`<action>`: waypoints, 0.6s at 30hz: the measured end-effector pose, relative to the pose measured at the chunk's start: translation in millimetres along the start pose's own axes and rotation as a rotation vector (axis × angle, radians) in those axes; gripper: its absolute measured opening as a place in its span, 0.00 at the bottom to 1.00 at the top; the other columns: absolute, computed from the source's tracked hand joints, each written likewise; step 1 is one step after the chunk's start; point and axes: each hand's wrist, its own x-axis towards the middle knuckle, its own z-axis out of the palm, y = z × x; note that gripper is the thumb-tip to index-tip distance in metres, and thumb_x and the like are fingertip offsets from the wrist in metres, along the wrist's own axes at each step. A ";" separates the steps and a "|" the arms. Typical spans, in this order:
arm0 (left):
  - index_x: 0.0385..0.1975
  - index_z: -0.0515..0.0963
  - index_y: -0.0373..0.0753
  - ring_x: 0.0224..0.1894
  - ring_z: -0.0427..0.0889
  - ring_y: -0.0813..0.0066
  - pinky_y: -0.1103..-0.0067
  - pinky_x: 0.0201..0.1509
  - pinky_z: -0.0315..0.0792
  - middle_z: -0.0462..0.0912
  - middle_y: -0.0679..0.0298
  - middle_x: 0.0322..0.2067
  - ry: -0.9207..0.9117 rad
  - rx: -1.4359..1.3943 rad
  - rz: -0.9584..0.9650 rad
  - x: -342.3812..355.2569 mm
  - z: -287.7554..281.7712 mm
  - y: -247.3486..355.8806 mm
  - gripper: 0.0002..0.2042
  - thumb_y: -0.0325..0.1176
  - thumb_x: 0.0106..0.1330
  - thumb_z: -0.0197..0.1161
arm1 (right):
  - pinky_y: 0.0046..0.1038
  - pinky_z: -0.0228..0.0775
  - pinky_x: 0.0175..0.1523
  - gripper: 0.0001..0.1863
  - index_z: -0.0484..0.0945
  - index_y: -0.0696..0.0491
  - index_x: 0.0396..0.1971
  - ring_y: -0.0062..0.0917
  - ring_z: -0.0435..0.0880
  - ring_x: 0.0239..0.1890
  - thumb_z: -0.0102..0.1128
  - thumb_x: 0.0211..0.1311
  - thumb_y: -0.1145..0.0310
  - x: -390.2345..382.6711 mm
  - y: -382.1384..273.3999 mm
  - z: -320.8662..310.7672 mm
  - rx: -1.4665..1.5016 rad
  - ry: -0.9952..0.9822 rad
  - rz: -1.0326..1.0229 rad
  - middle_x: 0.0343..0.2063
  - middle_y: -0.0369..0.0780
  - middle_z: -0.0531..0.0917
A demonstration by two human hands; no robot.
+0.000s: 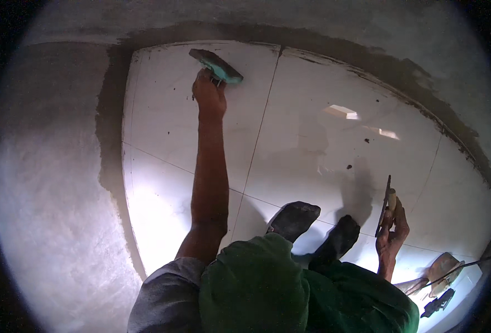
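At the far left of the white tiled floor (312, 122), my left hand (209, 94) is stretched out and closed on a float (220, 65). The float is teal-green with a dark, dirty grey pad and stands tilted over the far tile. Down at the right, my right hand (391, 232) is wrapped around a trowel (384, 213). The trowel has a pale wooden handle and a thin dark blade seen edge-on. It looks held above the floor, though the exact gap is hard to tell.
Dark damp bands (108, 139) run along the wall bases at the left and far side. Small dark crumbs (349, 166) lie on the tiles. My dark-covered feet (294, 219) are on the floor. At the lower right lie a brownish object (444, 272) and a thin dark rod (467, 265).
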 end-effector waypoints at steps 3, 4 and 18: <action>0.54 0.78 0.40 0.52 0.80 0.67 0.66 0.57 0.75 0.82 0.63 0.48 -0.110 0.239 0.274 39.2 -26.0 -9.3 0.10 0.33 0.79 0.55 | 0.32 0.76 0.46 0.25 0.78 0.62 0.61 0.26 0.82 0.42 0.54 0.79 0.56 3.1 -0.6 -0.2 -0.055 -0.075 0.154 0.42 0.43 0.86; 0.53 0.78 0.40 0.51 0.81 0.66 0.66 0.55 0.76 0.82 0.63 0.47 -0.144 0.537 0.379 52.3 -30.3 -12.1 0.10 0.33 0.78 0.56 | 0.32 0.77 0.47 0.25 0.78 0.62 0.61 0.26 0.83 0.43 0.54 0.79 0.56 3.3 -0.4 -1.4 -0.043 -0.076 0.080 0.43 0.44 0.86; 0.49 0.82 0.35 0.39 0.83 0.75 0.76 0.45 0.80 0.85 0.64 0.39 -0.419 0.727 0.404 -17.3 78.5 -104.8 0.11 0.33 0.77 0.56 | 0.30 0.73 0.38 0.25 0.77 0.62 0.64 0.28 0.84 0.39 0.53 0.78 0.59 -1.2 30.8 -19.7 -0.111 0.075 -0.004 0.47 0.48 0.87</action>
